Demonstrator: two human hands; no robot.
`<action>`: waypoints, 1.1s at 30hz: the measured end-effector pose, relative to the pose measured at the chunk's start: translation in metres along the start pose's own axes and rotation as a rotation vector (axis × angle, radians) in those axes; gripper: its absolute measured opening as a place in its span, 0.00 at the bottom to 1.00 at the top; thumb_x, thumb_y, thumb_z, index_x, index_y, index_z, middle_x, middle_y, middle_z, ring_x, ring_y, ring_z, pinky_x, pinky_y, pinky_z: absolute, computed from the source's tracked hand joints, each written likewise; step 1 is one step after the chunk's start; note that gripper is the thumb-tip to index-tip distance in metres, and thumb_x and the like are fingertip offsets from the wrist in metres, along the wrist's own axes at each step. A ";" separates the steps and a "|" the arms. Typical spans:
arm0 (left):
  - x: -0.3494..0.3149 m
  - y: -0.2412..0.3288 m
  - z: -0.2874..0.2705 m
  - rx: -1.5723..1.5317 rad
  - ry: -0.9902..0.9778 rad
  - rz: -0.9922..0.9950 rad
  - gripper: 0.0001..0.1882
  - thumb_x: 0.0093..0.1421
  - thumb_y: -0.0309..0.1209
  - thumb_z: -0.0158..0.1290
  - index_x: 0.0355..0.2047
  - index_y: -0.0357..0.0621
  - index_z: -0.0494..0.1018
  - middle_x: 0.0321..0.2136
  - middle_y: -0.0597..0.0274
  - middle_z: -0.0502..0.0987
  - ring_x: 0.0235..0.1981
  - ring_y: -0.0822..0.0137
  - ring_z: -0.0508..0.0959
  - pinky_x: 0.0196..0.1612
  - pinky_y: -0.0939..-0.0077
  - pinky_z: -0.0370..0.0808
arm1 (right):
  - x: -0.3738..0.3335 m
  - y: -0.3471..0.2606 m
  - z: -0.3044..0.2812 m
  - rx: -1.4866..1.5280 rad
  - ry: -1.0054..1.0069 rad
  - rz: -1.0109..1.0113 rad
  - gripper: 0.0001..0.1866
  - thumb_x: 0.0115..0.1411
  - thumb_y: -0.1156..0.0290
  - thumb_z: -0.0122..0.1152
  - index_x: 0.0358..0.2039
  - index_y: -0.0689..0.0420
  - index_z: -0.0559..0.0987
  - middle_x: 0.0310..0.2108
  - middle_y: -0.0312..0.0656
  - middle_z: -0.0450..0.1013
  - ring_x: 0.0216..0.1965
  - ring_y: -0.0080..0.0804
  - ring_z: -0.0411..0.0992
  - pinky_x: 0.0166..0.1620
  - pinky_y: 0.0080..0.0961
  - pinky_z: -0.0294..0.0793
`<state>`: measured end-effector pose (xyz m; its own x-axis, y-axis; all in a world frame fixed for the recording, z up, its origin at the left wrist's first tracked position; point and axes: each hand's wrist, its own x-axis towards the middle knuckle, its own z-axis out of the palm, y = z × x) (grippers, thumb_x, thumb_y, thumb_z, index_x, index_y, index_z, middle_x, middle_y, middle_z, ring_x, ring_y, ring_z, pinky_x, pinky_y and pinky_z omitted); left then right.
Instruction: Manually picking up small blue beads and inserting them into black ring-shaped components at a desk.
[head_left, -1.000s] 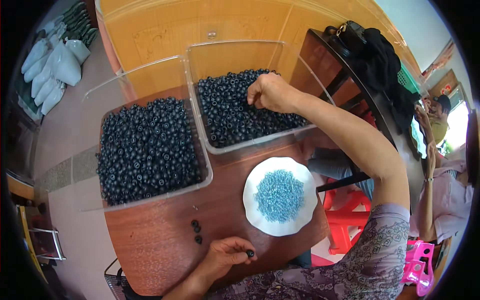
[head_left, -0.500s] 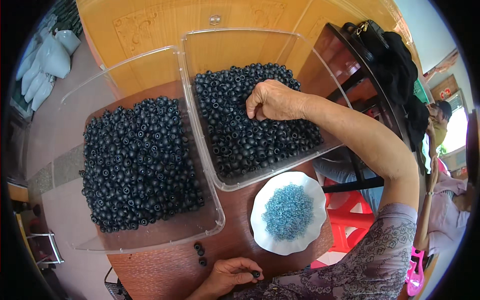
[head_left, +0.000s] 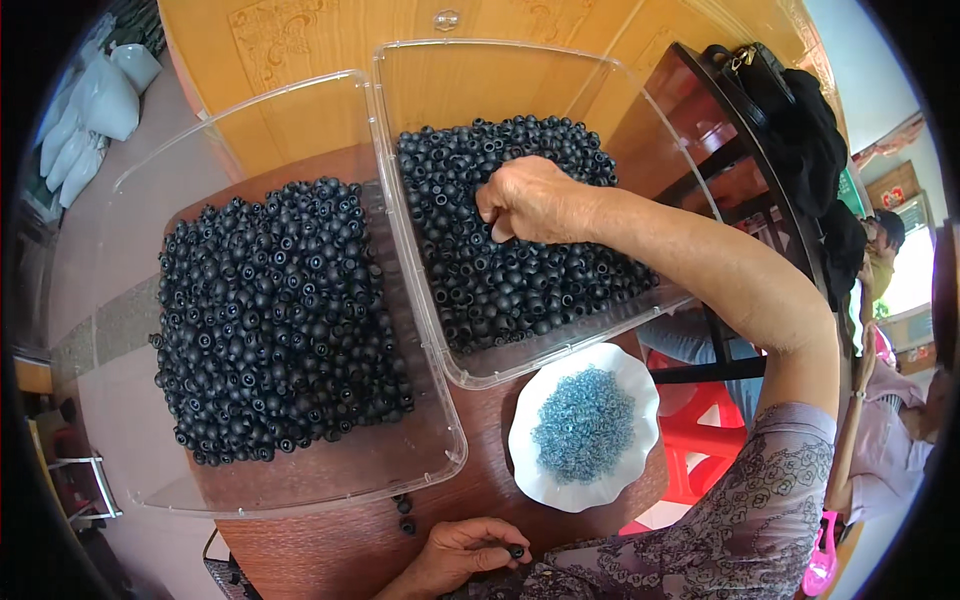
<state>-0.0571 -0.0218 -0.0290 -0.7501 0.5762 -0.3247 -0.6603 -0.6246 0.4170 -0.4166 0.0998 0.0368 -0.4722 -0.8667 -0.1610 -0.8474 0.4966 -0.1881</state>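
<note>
My left hand (head_left: 462, 556) rests at the table's near edge, thumb and fingers pinching one small round black piece with a hole (head_left: 515, 551). My right hand (head_left: 530, 201) reaches into the right clear plastic bin (head_left: 470, 381), its fingers curled down among a heap of similar black pieces (head_left: 530, 300). Whether those fingertips hold a piece is hidden. To the left stands a second clear bin (head_left: 300, 503) with a heap of black round pieces (head_left: 275, 320). A white scalloped dish (head_left: 531, 480) of small translucent bluish pieces (head_left: 585, 425) sits between my right arm and the bins.
A few loose black pieces (head_left: 405, 515) lie on the brown table (head_left: 300, 560) near the left bin. Red stools (head_left: 700, 430) and a dark rack with a black bag (head_left: 750, 80) are at the right. White sacks (head_left: 100, 105) stand far left; other people sit far right.
My right hand has moved slightly left within the right bin, its fingers still down in the pieces. My left hand keeps its pinch on the black piece. The view has shifted a little.
</note>
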 end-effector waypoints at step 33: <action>0.000 -0.019 -0.018 -0.009 -0.003 -0.102 0.11 0.59 0.23 0.49 0.41 0.32 0.71 0.38 0.53 0.75 0.39 0.66 0.76 0.42 0.77 0.74 | -0.022 -0.003 -0.032 0.873 0.072 0.316 0.09 0.47 0.86 0.48 0.23 0.66 0.78 0.19 0.43 0.74 0.20 0.26 0.71 0.25 0.20 0.70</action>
<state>-0.0451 -0.0196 -0.0515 -0.6787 0.6385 -0.3629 -0.7337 -0.5672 0.3741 -0.4112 0.1155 0.0715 -0.6883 -0.6716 -0.2742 -0.2079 0.5447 -0.8124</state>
